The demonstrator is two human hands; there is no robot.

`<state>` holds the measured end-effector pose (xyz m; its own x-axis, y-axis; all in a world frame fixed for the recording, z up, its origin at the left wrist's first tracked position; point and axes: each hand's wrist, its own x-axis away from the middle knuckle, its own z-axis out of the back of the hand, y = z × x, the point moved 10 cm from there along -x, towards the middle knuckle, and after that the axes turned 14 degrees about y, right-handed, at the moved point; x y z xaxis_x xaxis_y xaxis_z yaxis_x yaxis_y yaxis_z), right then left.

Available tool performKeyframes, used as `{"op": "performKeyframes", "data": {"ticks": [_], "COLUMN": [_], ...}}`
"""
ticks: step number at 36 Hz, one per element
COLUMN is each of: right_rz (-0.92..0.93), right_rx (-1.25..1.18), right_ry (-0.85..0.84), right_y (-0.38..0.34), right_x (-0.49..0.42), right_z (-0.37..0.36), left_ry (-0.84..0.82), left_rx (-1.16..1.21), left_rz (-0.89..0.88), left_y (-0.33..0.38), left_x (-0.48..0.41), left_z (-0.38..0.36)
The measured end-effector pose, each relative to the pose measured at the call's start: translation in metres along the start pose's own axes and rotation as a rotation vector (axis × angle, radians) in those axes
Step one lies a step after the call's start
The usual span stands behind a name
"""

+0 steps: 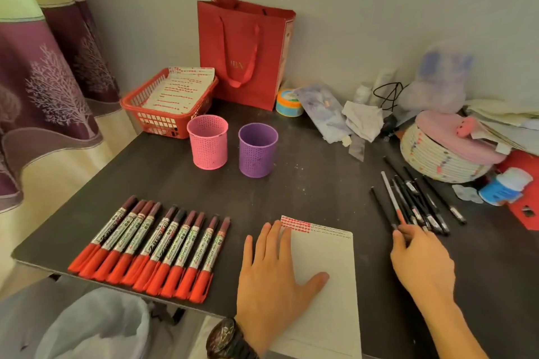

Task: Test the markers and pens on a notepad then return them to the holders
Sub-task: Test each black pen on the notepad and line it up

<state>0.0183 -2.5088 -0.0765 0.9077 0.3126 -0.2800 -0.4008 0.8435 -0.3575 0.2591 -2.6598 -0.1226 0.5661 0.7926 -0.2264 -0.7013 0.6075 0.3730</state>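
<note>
The notepad (pixel 323 277) lies at the near edge of the dark desk (pixel 306 192), its top strip covered with rows of small red marks and some fainter dark scribbles beside them. The left hand (pixel 274 271) lies flat on the pad's left side, fingers straight and spread, thumb stretched across the page; a dark watch (pixel 230 338) sits on that wrist. To the right of the pad, the right hand (pixel 420 259) reaches to a loose bunch of dark pens (pixel 417 198) lying on the desk, its fingertips (pixel 400 234) touching their near ends. Whether it pinches one pen or only touches them cannot be told. Left of the pad, a neat row of markers (pixel 151 245) lies side by side, red caps toward the near edge, dark ends pointing away. Farther back, near the middle of the desk, the pink holder (pixel 207 144) and the purple holder (pixel 258 150) stand upright just beside each other; no pen shows above their rims. Behind the pink one is a red basket (pixel 137 102) holding sheets with red marks, and next to it a red paper bag (pixel 245 52) stands against the wall. At the right, beyond the pens, sits a woven basket (pixel 437 160) with a pink lid, among papers and small clutter. A patterned curtain (pixel 43 81) hangs at the left.
</note>
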Motion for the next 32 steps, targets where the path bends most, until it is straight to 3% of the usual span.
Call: {"op": "performKeyframes", "data": {"ticks": [4, 8, 11, 14, 19, 23, 27, 32], "right_rz": [-0.091, -0.262, -0.268, -0.242, -0.15, -0.226, -0.217, -0.302], "right_rx": [-0.289, -0.758, -0.909, -0.957, -0.975, -1.022, -1.121, -1.181], "right_ry": [-0.067, -0.177, -0.233, -0.267, -0.272, -0.231, -0.316, -0.206], "right_y": [0.0, -0.011, -0.026, -0.038, -0.058, -0.043, -0.048, -0.034], "right_x": [0.025, 0.075, 0.11, 0.136, 0.148, 0.133, 0.128, 0.122], "right_z": [0.013, 0.021, 0.025, 0.021, 0.025, 0.033, 0.032, 0.033], "left_ry": [0.001, 0.149, 0.228, 0.141, -0.107, -0.072, -0.292, -0.282], "left_rx": [0.069, 0.353, 0.463, 0.579, 0.908, 0.845, 0.693, 0.626], "left_rz": [0.024, 0.06, -0.007, -0.08, 0.059, -0.046, -0.232, -0.191], "left_y": [0.0, -0.003, 0.004, 0.027, 0.049, 0.052, 0.069, 0.051], "left_x": [-0.002, -0.006, -0.007, -0.003, 0.007, 0.008, 0.025, 0.023], "left_z": [0.008, 0.037, 0.057, 0.064, 0.055, 0.059, 0.04, 0.04]}}
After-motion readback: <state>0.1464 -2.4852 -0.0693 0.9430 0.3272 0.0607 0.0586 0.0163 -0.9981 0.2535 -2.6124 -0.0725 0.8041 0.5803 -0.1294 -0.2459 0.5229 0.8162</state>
